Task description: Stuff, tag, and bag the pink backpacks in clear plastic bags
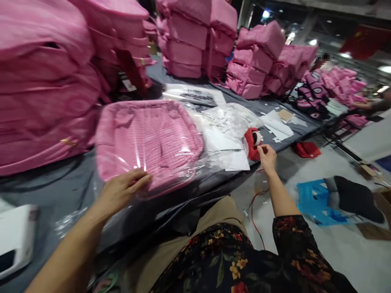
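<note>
A pink backpack (152, 138) lies flat on the table inside a clear plastic bag (183, 173). My left hand (124, 189) is at the bag's near edge, its fingers bent and pressed together on the plastic. To the right, at the table's front edge, stands a red tape dispenser (252, 143) with a roll of tape (257, 138) in it. My right hand (268, 158) is closed in a pinch against the dispenser's near side, at the tape's end; the thin strip itself barely shows.
Stacks of pink backpacks (186, 42) line the table's back and left. Loose white papers (235, 158) and crumpled clear plastic (235, 116) lie beside the bagged backpack. A white box-like object (18, 236) is at the lower left. A blue stool (314, 199) stands on the floor, right.
</note>
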Demonstrator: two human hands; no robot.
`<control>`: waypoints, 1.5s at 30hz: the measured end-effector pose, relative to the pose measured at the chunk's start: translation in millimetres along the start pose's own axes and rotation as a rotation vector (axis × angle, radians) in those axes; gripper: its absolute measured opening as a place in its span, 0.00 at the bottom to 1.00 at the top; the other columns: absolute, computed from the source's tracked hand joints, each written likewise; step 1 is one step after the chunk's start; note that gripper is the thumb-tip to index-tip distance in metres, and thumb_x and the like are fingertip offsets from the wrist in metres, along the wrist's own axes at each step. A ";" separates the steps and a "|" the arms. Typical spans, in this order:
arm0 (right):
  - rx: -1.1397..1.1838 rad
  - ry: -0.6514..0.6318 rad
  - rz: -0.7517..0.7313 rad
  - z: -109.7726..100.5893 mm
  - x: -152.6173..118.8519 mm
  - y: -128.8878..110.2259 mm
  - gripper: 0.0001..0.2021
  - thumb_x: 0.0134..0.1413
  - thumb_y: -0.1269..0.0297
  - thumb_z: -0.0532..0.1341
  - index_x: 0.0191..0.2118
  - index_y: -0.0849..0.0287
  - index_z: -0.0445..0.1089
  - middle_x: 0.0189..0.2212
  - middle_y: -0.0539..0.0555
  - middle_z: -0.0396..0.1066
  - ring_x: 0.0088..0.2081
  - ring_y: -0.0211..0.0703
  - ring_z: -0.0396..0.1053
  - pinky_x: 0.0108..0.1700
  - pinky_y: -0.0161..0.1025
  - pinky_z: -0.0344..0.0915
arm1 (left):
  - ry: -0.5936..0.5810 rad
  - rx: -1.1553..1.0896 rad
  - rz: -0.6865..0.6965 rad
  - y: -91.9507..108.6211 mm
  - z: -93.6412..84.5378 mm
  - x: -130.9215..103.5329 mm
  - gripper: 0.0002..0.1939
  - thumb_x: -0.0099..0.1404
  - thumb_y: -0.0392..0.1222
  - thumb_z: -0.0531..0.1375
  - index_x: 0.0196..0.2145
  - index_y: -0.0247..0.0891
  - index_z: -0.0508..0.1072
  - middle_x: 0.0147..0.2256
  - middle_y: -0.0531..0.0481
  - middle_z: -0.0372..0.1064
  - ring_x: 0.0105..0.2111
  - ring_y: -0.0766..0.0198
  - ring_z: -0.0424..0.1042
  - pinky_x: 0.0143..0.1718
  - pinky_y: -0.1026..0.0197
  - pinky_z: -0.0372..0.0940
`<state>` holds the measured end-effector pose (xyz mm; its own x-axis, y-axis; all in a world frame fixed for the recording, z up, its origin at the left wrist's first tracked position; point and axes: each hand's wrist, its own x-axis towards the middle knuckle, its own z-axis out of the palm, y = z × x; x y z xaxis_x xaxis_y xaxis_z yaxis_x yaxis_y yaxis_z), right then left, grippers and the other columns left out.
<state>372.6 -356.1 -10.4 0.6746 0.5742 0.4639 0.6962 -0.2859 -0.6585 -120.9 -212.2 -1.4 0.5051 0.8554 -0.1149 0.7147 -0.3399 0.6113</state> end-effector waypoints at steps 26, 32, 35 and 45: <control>0.446 -0.001 0.566 -14.9 1.9 29.1 0.12 0.56 0.65 0.62 0.26 0.54 0.59 0.19 0.45 0.61 0.23 0.37 0.57 0.26 0.31 0.58 | 0.052 0.260 -0.140 28.1 2.9 -2.7 0.19 0.62 0.54 0.48 0.24 0.42 0.70 0.26 0.49 0.71 0.30 0.58 0.68 0.31 0.62 0.54; 0.736 -0.272 0.653 23.2 -27.7 -11.0 0.22 0.60 0.63 0.64 0.24 0.53 0.48 0.16 0.39 0.45 0.17 0.30 0.41 0.18 0.26 0.44 | 0.102 0.174 -0.036 20.8 6.5 -6.5 0.20 0.64 0.55 0.48 0.24 0.40 0.70 0.26 0.48 0.70 0.29 0.60 0.68 0.31 0.61 0.54; 0.963 -0.444 0.478 29.2 -32.2 -57.7 0.23 0.60 0.54 0.67 0.26 0.54 0.51 0.18 0.39 0.44 0.18 0.31 0.40 0.17 0.27 0.43 | 0.132 0.120 0.011 20.2 8.8 -5.5 0.19 0.65 0.52 0.50 0.23 0.39 0.70 0.25 0.48 0.70 0.28 0.62 0.67 0.31 0.61 0.54; 0.114 -1.341 -1.016 102.6 -32.9 -256.7 0.16 0.61 0.50 0.66 0.32 0.57 0.67 0.25 0.46 0.66 0.27 0.35 0.58 0.31 0.35 0.48 | 0.233 0.081 0.108 5.4 19.5 2.4 0.20 0.68 0.50 0.51 0.22 0.39 0.68 0.25 0.48 0.68 0.29 0.62 0.66 0.33 0.61 0.54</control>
<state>146.5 -222.9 82.6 -0.7154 0.6963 -0.0587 0.6265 0.6020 -0.4951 -106.3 -219.6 -13.7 0.4619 0.8763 0.1369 0.7038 -0.4561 0.5447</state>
